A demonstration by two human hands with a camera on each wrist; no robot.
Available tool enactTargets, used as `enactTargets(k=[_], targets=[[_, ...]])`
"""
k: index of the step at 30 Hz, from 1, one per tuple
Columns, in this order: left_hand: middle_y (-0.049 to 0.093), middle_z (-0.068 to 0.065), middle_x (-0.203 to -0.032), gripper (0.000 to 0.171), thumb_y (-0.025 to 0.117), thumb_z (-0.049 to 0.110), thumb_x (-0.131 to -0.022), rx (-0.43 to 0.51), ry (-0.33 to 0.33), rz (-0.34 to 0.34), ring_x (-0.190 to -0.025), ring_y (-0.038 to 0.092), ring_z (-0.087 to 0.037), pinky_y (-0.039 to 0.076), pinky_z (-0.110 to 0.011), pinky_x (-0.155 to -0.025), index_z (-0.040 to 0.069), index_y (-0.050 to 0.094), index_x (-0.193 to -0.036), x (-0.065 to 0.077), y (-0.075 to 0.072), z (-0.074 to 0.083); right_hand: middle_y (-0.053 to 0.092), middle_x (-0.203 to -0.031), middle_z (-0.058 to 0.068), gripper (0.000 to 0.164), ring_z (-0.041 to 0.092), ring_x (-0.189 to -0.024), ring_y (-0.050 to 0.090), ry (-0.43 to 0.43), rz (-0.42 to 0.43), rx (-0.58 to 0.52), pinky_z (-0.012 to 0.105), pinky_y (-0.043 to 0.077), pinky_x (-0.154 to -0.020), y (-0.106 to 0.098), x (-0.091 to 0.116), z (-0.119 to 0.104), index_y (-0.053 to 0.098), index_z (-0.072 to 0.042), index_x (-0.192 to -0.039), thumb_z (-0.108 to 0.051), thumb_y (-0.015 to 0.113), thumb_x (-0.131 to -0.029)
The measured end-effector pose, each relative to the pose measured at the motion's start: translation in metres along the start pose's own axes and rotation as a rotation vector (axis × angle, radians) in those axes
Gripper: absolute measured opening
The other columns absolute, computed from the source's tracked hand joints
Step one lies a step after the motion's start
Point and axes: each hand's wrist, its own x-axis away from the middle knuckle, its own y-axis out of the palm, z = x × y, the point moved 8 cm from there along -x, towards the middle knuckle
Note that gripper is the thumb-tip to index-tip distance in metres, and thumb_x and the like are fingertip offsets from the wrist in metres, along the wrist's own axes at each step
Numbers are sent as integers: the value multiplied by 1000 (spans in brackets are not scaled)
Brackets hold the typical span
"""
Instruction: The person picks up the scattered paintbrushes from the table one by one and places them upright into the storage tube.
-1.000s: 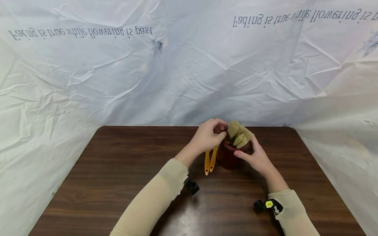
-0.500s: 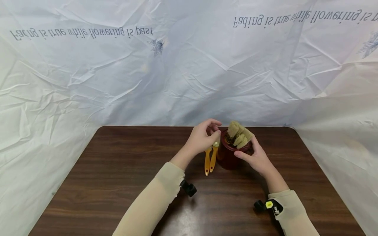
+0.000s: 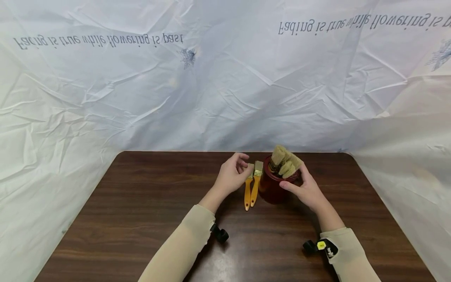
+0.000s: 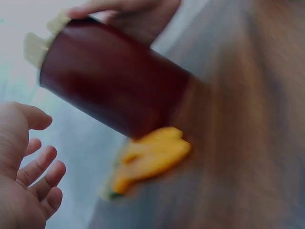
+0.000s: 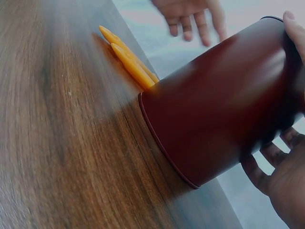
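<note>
A dark red cylindrical container (image 3: 273,190) stands upright on the table, with several paintbrushes (image 3: 288,166) in it, pale bristles up. My right hand (image 3: 307,191) grips it near the rim, thumb in front and fingers round the far side, as the right wrist view shows. To its left lie two paintbrushes (image 3: 254,191) with yellow handles side by side, bristles away from me. My left hand (image 3: 230,174) hovers just left of their bristles, thumb overlapping one in the head view. Nothing is between its loosely bent fingers (image 4: 43,167) in the left wrist view.
The dark wood-grain table (image 3: 148,211) ends close behind the container. A white printed sheet (image 3: 225,90) hangs behind it and along both sides. A small black camera (image 3: 220,235) is worn on the left wrist, another (image 3: 311,246) on the right.
My left hand has drawn away from the container's rim, to the left and a little toward me, uncovering the lying brushes' bristles. The right hand and the container have stayed put.
</note>
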Motion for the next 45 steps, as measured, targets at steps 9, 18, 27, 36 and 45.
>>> enactTargets(k=[9,18,27,36,45], targets=[[68,-5,-105,47,80,28,-103,-184,-80,-74,-76,61,-13,53,-33,-71,3,64,-140,18,23,-33,42,-163,19,91,38,-148,44,7,2,23,48,44,-112,0,1,1,20,-22,-175,-19,76,-104],[66,-3,-105,48,84,28,-99,-292,-126,-112,-93,63,-20,54,-40,-80,6,66,-137,22,23,-39,45,-161,20,90,41,-146,46,-9,15,47,65,41,-113,-4,2,-2,23,-20,-174,-18,78,-103],[64,-7,-106,40,80,8,-98,-326,-154,-119,-88,59,-21,51,-39,-76,4,67,-137,25,5,-46,44,-162,21,88,41,-147,45,-8,16,60,60,42,-112,-10,2,-2,23,-18,-174,-17,76,-104],[68,-10,-109,43,79,3,-95,-359,-185,-98,-95,65,-26,56,-44,-81,4,69,-137,31,-13,-55,40,-164,24,90,45,-151,40,-13,14,53,69,37,-114,-16,2,2,21,-15,-174,-16,76,-104],[70,-10,-112,40,82,16,-100,-389,-208,-102,-102,69,-29,58,-46,-88,4,70,-137,32,-15,-58,39,-164,25,90,46,-149,40,-18,20,61,64,39,-114,-19,3,4,20,-15,-174,-15,75,-104]])
